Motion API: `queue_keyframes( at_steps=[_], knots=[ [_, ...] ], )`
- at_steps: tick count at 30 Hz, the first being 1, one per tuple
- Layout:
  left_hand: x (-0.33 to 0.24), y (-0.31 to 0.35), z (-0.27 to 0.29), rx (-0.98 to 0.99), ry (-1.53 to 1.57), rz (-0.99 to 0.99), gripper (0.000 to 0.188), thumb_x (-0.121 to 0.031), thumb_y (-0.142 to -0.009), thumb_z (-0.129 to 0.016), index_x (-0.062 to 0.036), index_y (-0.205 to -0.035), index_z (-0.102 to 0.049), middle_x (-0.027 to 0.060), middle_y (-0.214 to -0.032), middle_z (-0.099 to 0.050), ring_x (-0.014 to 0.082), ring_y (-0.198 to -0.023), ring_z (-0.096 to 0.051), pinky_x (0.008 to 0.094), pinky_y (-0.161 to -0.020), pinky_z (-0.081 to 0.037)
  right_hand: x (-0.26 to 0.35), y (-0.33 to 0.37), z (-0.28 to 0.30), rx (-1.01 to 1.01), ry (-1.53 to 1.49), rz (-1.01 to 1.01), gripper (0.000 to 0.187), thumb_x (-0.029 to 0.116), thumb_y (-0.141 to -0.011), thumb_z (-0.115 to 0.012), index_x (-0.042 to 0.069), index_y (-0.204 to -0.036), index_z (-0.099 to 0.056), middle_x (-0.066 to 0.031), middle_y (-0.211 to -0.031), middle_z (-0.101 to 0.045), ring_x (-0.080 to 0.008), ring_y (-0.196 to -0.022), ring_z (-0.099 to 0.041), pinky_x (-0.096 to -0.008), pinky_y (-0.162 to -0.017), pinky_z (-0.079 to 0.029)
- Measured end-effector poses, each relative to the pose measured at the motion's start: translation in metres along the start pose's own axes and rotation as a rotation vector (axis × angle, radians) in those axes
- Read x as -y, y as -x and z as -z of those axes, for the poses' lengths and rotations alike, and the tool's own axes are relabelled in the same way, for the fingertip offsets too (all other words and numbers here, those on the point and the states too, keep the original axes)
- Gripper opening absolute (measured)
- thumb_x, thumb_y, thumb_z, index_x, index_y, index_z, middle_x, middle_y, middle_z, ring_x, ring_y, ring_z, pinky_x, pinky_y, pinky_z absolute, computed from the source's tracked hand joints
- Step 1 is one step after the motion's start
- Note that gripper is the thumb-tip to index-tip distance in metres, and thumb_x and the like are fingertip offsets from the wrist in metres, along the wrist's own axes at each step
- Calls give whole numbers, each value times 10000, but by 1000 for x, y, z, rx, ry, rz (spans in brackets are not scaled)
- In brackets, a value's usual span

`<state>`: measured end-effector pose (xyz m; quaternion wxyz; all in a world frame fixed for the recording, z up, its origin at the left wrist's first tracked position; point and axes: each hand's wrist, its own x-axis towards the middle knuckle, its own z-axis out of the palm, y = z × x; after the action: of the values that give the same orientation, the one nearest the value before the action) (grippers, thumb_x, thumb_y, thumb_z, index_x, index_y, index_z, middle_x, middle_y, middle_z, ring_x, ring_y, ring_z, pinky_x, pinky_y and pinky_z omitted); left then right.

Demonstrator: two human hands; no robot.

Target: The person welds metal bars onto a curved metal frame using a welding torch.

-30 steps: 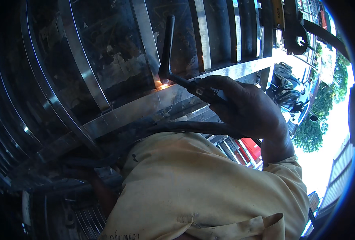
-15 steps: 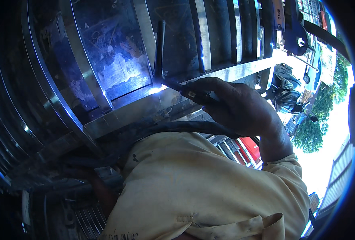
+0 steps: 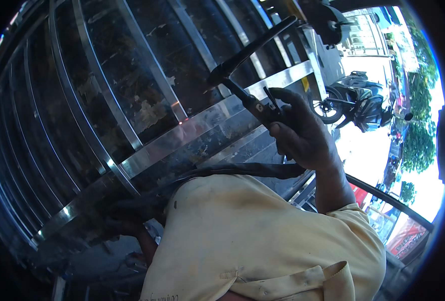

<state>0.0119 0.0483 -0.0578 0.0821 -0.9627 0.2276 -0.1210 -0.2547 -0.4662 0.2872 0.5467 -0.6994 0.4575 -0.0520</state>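
Observation:
My right hand (image 3: pixel 305 135) is closed around the handle of a black TIG welding torch (image 3: pixel 250 100). The torch's long back cap slants up to the right, and its head sits above the rail, apart from it. Below and left of the head, a small red-hot spot (image 3: pixel 180 122) glows where an upright bar meets the shiny metal rail (image 3: pixel 182 135). No arc is lit. My left hand (image 3: pixel 124 224) is low in the dark beneath the rail at the left; shadow hides its fingers. A dark cable (image 3: pixel 242 170) runs across in front of my shirt to the right hand.
Shiny parallel metal bars (image 3: pixel 104 85) of a frame stand over dark, stained panels. A motorcycle (image 3: pixel 360 103) is parked at the right, with trees (image 3: pixel 418 135) beyond. A dark rail and a red banner (image 3: pixel 405 236) lie lower right.
The bright arc has gone out, leaving a red glow at the joint. My right hand has lifted the torch off the rail and tilted it, its back cap swinging to the right. The view has shifted.

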Motion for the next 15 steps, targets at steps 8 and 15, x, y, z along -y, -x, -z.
queue_keyframes(
  at_steps=[8, 15],
  knots=[
    [-68, -55, 73, -570, 222, 172, 194, -247, -964, -625, -60, -997, -660, 196, -949, -660, 431, -871, -634, 551, -763, -489, -66, 171, -18, -65, -703, 10, 601, 396, -1057, -580, 27, -1495, -396, -65, -968, -649, -105, -658, -635, -267, -556, -515],
    [-64, -41, 99, -563, 291, 224, 266, -316, -947, -659, -72, -1044, -702, 191, -923, -704, 423, -825, -677, 528, -707, -528, -82, 255, -29, 35, -652, 48, 624, 375, -1068, -555, 69, -1549, -299, -99, -1029, -666, -149, -741, -674, -300, -641, -557]
  ],
)
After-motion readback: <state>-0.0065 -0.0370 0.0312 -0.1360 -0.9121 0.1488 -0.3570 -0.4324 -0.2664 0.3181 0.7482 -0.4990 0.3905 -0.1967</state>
